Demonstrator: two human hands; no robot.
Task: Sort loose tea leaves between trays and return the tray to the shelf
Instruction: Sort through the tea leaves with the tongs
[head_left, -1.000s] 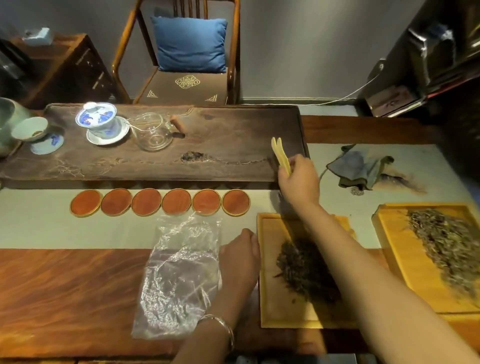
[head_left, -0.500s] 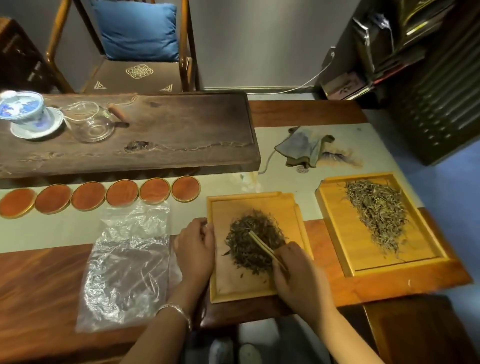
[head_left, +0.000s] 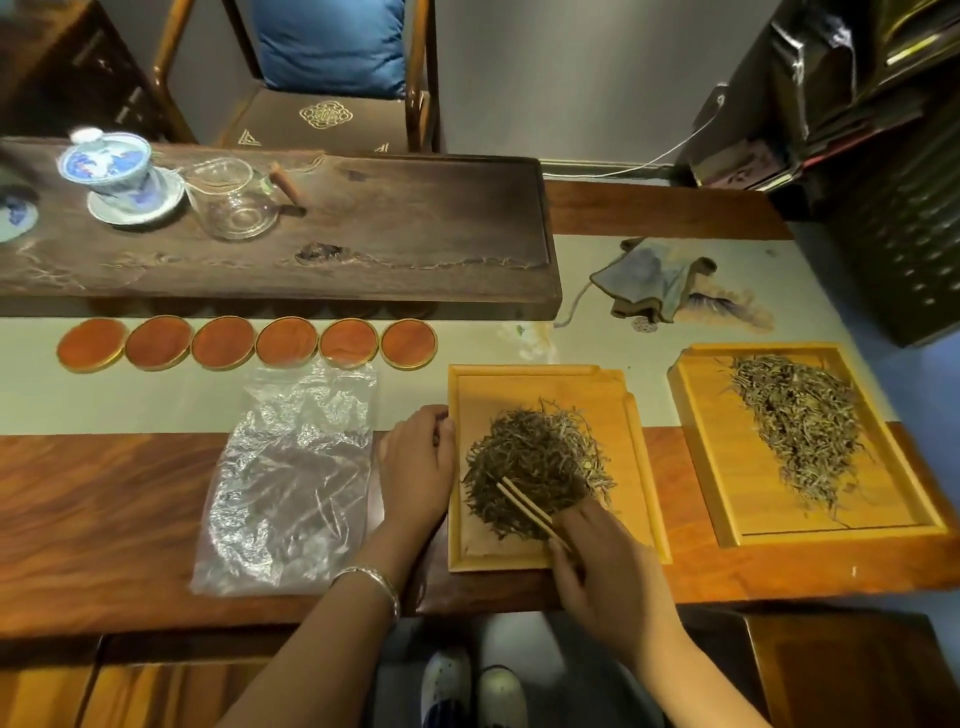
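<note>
Pinching bamboo tweezers (head_left: 527, 508) over the tea pile (head_left: 535, 462), the right hand (head_left: 605, 566) is working; left hand (head_left: 418, 467) seemingly curled against the near tray (head_left: 636, 467).

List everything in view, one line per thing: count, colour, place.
bamboo trays: 2, yellow, table's right half
tea leaves: 2 piles, dark and pale, one per tray
tweezers: 1, tan, tips in dark pile
plastic bag: 1, clear, left of near tray
coasters: 6, red-brown, row by tea board
tea board: 1, dark, far left
gaiwan: 1, blue-white, on board
glass pitcher: 1, clear, on board
cloth: 1, grey-blue, on runner
chair: 1, blue cushion, behind
hands: left hand at tray's edge; right hand holds tweezers
</note>
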